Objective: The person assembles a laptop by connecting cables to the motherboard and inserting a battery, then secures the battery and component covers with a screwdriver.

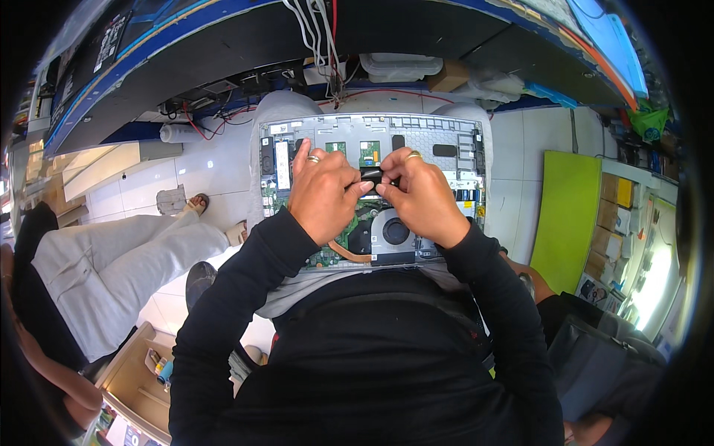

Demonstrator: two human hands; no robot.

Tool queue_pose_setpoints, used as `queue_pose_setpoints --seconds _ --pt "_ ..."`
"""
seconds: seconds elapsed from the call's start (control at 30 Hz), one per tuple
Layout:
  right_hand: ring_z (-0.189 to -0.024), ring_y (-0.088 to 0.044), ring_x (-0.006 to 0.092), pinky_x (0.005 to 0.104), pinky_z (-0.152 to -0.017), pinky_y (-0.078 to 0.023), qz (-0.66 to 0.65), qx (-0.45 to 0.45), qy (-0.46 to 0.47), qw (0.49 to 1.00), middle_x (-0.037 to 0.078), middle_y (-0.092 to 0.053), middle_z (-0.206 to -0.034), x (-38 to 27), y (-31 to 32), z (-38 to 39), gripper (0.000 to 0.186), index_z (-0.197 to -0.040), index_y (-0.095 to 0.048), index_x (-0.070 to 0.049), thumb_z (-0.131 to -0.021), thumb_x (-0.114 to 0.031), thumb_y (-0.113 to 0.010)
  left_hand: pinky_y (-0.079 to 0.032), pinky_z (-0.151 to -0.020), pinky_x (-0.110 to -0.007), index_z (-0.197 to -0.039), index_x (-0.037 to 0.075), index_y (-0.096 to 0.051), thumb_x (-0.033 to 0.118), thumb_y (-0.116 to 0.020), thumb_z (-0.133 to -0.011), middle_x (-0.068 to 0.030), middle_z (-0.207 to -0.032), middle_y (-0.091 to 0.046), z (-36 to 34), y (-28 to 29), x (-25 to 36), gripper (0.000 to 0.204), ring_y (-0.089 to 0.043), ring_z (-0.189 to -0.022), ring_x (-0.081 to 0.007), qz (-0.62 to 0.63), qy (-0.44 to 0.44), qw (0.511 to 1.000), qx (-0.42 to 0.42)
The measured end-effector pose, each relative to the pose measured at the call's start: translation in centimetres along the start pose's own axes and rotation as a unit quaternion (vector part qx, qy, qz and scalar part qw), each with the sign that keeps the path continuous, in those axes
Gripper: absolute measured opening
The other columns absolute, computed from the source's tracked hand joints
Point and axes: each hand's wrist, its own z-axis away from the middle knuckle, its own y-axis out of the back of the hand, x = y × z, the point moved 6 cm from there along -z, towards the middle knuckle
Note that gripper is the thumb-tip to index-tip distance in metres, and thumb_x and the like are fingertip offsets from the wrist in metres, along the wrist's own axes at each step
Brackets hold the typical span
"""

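An opened laptop base [338,128] rests across my lap, its green circuit board and inner parts exposed. Near the middle of it, both hands pinch a small glossy black strip [370,174]; its exact kind cannot be made out. My left hand [321,192] grips the strip's left end between thumb and finger, other fingers resting over the laptop. At the right end, my right hand [422,195] holds it with thumb and fingertips. Just below the hands sit a round black cooling fan [395,231] and a copper heat pipe [346,253]. My hands hide part of the board.
Beyond my knees runs a dark desk [416,41] with white cables [316,33] hanging down and a clear plastic box [401,67] below. Another person's legs [123,249] are at left, above an open wooden drawer [134,372]. A green panel [559,223] stands at right.
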Motion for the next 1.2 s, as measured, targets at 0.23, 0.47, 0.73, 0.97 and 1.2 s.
queue_pose_setpoints --seconds 0.23,0.47,0.73,0.97,1.2 --pt "-0.082 -0.067 0.0342 0.0434 -0.073 -0.054 0.104 0.088 0.157 0.978 0.011 -0.068 -0.095 -1.5 0.4 2.5 0.014 -0.096 -0.068 -0.001 -0.084 0.0 -0.075 -0.023 -0.123 -0.061 -0.087 0.005 -0.077 0.02 -0.078 -0.092 -0.007 -0.086 -0.061 -0.1 0.1 0.0 0.016 -0.061 -0.099 -0.0313 0.004 -0.003 1.0 0.004" --pt "-0.082 -0.063 0.0347 0.0453 -0.073 -0.049 0.2 0.096 0.177 0.959 0.011 -0.062 -0.092 -2.2 -0.8 3.4 0.009 -0.086 -0.069 -0.003 -0.079 0.003 -0.071 -0.022 -0.123 -0.061 -0.087 0.006 -0.077 0.02 -0.078 -0.091 -0.0068 -0.086 -0.061 -0.1 0.1 0.0 0.015 -0.062 -0.098 -0.0314 0.007 -0.002 1.0 -0.002" --pt "-0.089 -0.061 0.0334 0.0447 -0.074 -0.048 0.224 0.093 0.205 0.948 0.011 -0.061 -0.092 -2.6 -1.4 3.5 0.018 -0.091 -0.071 -0.001 -0.074 0.004 -0.069 -0.022 -0.123 -0.061 -0.087 0.006 -0.075 0.019 -0.078 -0.091 -0.0075 -0.087 -0.062 0.0 0.0 0.1 0.014 -0.062 -0.098 -0.0324 -0.006 -0.005 1.0 0.004" --pt "-0.087 -0.06 0.0322 0.0429 -0.074 -0.046 0.232 0.099 0.212 0.944 0.011 -0.061 -0.091 -2.5 -1.6 3.7 0.022 -0.091 -0.074 0.0 -0.07 0.004 -0.069 -0.021 -0.124 -0.06 -0.086 0.007 -0.07 0.018 -0.081 -0.088 -0.0066 -0.088 -0.063 0.2 0.1 0.4 0.016 -0.063 -0.094 -0.0312 -0.004 -0.004 0.999 0.033" --pt "-0.087 -0.059 0.0321 0.0433 -0.075 -0.046 0.229 0.109 0.211 0.944 0.011 -0.061 -0.091 -2.8 -1.5 3.8 0.02 -0.09 -0.073 0.0 -0.07 0.004 -0.07 -0.02 -0.125 -0.058 -0.085 0.008 -0.069 0.017 -0.084 -0.084 -0.0046 -0.091 -0.063 -0.1 0.7 0.3 0.018 -0.063 -0.093 -0.0278 0.036 0.057 0.996 0.057"
